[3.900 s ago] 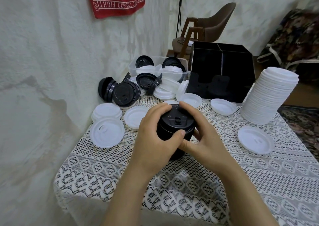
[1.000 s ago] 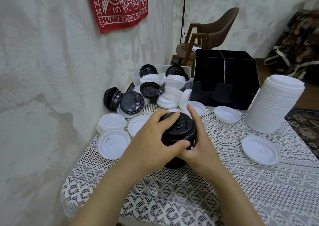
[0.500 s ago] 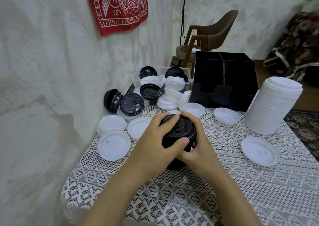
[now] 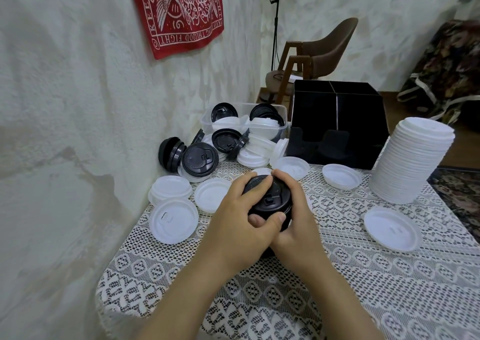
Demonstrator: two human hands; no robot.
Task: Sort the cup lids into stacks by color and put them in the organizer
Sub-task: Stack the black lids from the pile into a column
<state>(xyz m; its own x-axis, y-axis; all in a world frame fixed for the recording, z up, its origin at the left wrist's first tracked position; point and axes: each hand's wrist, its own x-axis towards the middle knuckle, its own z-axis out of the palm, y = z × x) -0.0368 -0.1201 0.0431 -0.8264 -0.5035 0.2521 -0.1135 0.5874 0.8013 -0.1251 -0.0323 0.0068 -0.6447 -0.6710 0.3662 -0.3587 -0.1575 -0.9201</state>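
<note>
A stack of black cup lids [image 4: 272, 200] stands on the lace tablecloth at the table's middle. My left hand [image 4: 241, 225] grips it from the left, thumb across the front. My right hand [image 4: 293, 222] wraps it from the right, fingers curled over the top lid. A tall stack of white lids [image 4: 413, 158] stands at the right. The black organizer [image 4: 337, 121] sits at the back with open compartments. Loose white lids [image 4: 172, 220] and black lids [image 4: 200, 159] lie at the left and back.
A clear plastic bin [image 4: 244, 121] holding mixed lids sits left of the organizer, against the white wall. Single white lids lie at the right [image 4: 391, 229] and before the organizer [image 4: 341, 176]. A brown chair [image 4: 322, 51] stands beyond the table.
Both hands have stayed around the black stack. My right fingers have closed further over the top lid, and the stack has tilted slightly toward me.
</note>
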